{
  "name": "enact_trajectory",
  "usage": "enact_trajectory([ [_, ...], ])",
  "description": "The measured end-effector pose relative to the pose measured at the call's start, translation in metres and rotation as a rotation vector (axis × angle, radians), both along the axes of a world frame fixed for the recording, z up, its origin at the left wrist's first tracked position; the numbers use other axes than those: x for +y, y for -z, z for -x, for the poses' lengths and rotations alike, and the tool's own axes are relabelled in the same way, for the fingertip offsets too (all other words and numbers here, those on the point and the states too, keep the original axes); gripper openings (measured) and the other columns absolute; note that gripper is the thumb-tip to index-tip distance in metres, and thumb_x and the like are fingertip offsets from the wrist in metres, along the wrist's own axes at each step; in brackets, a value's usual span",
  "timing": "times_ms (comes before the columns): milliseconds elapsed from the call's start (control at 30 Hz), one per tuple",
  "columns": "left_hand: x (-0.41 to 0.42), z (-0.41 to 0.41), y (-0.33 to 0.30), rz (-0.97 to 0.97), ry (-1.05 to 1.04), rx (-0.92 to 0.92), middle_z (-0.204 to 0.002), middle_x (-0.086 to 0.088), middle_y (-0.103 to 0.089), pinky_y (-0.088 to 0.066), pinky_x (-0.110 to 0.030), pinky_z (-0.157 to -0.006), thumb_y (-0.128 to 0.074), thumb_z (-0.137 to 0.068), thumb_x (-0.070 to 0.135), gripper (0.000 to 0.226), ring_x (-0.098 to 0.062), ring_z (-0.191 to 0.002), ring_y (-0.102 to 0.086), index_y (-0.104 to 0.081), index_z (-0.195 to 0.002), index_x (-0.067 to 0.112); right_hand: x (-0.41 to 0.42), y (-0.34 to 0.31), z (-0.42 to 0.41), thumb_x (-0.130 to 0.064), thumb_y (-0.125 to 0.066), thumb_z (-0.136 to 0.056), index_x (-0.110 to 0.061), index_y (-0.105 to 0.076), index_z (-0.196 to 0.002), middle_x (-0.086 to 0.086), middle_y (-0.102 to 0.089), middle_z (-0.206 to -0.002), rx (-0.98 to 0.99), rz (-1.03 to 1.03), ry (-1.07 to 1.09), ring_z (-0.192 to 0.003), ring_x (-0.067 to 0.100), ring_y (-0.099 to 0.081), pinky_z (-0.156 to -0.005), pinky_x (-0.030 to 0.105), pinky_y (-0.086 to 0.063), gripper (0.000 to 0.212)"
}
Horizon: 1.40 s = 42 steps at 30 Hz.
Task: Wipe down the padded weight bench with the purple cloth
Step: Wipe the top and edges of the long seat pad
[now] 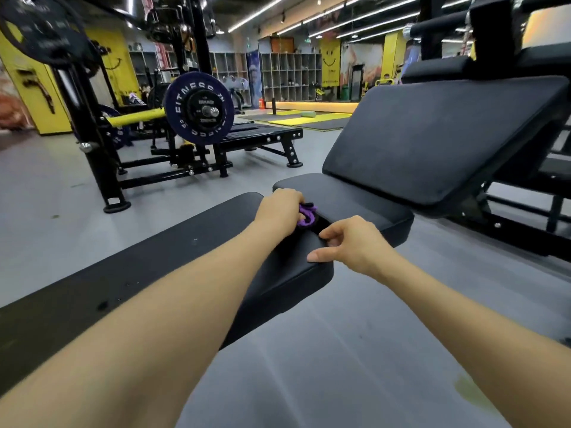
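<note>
A long black padded bench (173, 251) runs from the lower left toward the centre. Beyond its end sit a second black seat pad (355, 199) and a tilted black back pad (441, 131). My left hand (278, 211) grips a crumpled purple cloth (306, 214) at the gap between the near pad and the seat pad. Only a small part of the cloth shows past my fingers. My right hand (349, 242) rests on the near pad's end corner, thumb flat on the padding, fingers loosely curled at the gap.
A barbell rack with a purple weight plate (197, 112) and a flat black bench (262, 137) stands at the left rear. Yellow and black mats (309, 120) lie further back. Grey floor (355, 350) spreads to the right of the near bench.
</note>
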<state>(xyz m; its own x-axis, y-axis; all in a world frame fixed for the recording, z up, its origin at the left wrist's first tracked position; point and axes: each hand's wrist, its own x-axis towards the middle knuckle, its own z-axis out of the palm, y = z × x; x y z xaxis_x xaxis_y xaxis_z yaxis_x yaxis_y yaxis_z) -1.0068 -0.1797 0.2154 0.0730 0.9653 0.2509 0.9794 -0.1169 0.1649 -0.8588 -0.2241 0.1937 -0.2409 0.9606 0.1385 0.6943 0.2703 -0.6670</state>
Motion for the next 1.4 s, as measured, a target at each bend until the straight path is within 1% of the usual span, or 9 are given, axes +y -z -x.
enact_trajectory([
  [133,-0.032,0.005,-0.003,0.016,0.049,-0.034,-0.128,-0.001,-0.057,-0.036,-0.031,-0.095,-0.061,-0.088,0.024,0.039,-0.023,-0.122,-0.047,-0.056,-0.126,0.024,-0.004,0.003,-0.005,-0.036,-0.084,-0.065,0.001,-0.064,-0.105,0.003,-0.057,-0.077,-0.036,-0.005,-0.004,-0.073,0.017,-0.051,-0.068,0.029,-0.042,0.058],
  [267,-0.066,0.010,0.003,0.033,0.127,-0.093,-0.125,0.005,-0.059,-0.038,-0.026,-0.089,-0.067,-0.083,0.025,0.038,-0.019,-0.115,-0.054,-0.060,-0.121,0.029,-0.009,0.005,-0.015,-0.032,-0.086,-0.064,-0.009,-0.067,-0.106,0.003,-0.067,-0.095,-0.125,0.022,-0.003,-0.090,0.023,-0.062,-0.082,0.033,-0.052,0.052],
  [367,-0.060,0.003,-0.002,0.020,0.103,-0.092,-0.121,0.000,-0.061,-0.038,-0.025,-0.087,-0.067,-0.083,0.021,0.037,-0.021,-0.111,-0.055,-0.062,-0.119,0.024,-0.013,0.010,-0.016,-0.027,-0.085,-0.066,-0.011,-0.066,-0.111,-0.003,-0.057,-0.090,-0.180,0.010,-0.012,-0.083,0.016,-0.055,-0.075,0.025,-0.045,0.051],
  [500,-0.045,-0.019,-0.003,0.003,0.067,-0.042,-0.121,-0.008,-0.061,-0.042,-0.032,-0.089,-0.058,-0.087,0.011,0.037,-0.028,-0.112,-0.054,-0.059,-0.123,0.018,-0.018,0.004,-0.009,-0.021,-0.082,-0.070,-0.010,-0.066,-0.106,-0.001,-0.055,-0.087,-0.183,-0.050,0.026,-0.081,0.020,-0.054,-0.071,0.027,-0.043,0.040],
  [667,-0.084,0.000,0.001,0.006,0.149,-0.027,-0.121,0.000,-0.058,-0.039,-0.030,-0.087,-0.062,-0.086,0.021,0.037,-0.023,-0.114,-0.052,-0.058,-0.123,0.024,-0.023,-0.005,-0.011,-0.009,-0.075,-0.075,-0.012,-0.068,-0.101,-0.002,-0.058,-0.088,-0.156,-0.054,0.037,-0.083,0.017,-0.056,-0.070,0.026,-0.046,0.028],
  [800,-0.097,0.009,0.008,-0.003,0.179,-0.022,-0.117,0.002,-0.058,-0.036,-0.028,-0.080,-0.062,-0.086,0.020,0.034,-0.021,-0.110,-0.052,-0.060,-0.119,0.024,-0.021,-0.008,-0.008,0.001,-0.061,-0.079,-0.016,-0.069,-0.103,0.000,-0.067,-0.098,-0.116,-0.073,0.064,-0.093,0.019,-0.062,-0.084,0.033,-0.053,0.030],
  [1033,-0.054,0.016,0.005,-0.026,-0.013,-0.084,-0.118,-0.009,-0.061,-0.046,-0.034,-0.088,-0.062,-0.084,0.011,0.037,-0.030,-0.107,-0.057,-0.061,-0.119,0.022,-0.022,-0.003,0.015,-0.003,-0.057,-0.083,-0.018,-0.069,-0.103,0.008,-0.068,-0.110,-0.125,-0.110,0.037,-0.100,0.027,-0.063,-0.089,0.040,-0.053,0.029],
  [1233,-0.086,0.034,0.011,0.001,0.118,-0.063,-0.116,0.003,-0.062,-0.040,-0.028,-0.085,-0.067,-0.083,0.021,0.035,-0.020,-0.108,-0.055,-0.062,-0.117,0.024,-0.008,-0.010,0.018,-0.004,-0.054,-0.088,-0.017,-0.066,-0.114,0.007,-0.065,-0.118,-0.136,-0.116,0.022,-0.107,0.026,-0.061,-0.095,0.039,-0.050,0.032],
  [1400,-0.043,0.047,0.013,-0.049,-0.025,-0.117,-0.120,-0.005,-0.061,-0.043,-0.032,-0.089,-0.063,-0.085,0.010,0.037,-0.027,-0.112,-0.055,-0.061,-0.121,0.019,0.002,-0.001,0.039,-0.008,-0.055,-0.088,-0.014,-0.070,-0.098,0.010,-0.069,-0.103,-0.192,-0.134,0.045,-0.097,0.030,-0.063,-0.083,0.039,-0.054,0.019],
])
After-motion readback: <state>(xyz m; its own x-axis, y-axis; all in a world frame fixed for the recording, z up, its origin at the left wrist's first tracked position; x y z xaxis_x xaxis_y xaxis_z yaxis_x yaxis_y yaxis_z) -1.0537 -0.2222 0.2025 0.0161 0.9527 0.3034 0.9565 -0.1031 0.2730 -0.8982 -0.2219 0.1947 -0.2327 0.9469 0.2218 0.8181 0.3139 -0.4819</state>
